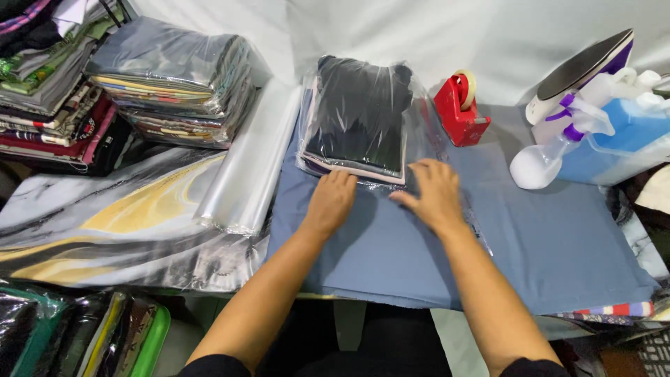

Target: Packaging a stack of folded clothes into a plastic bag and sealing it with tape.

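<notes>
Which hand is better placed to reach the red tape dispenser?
Probably the right hand: it lies on the bag flap, nearer the tape dispenser. The left hand is farther away.

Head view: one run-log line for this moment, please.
left hand: flat on bagged garment edge | right hand: flat on bag's open end | surface: blue cloth

I work at a small garment packing and ironing station, more a home workshop than a shop. My table (558, 244) is padded with a blue-grey ironing cloth. At its far right corner an iron (583, 70) stands on end beside a spray bottle (551, 150), with a red tape dispenser (459, 108) near the far edge. Clear plastic bags (251, 164) lie at the left edge, and beyond them rise stacks of bagged folded clothes (174, 80) and unbagged ones (49, 84).
</notes>
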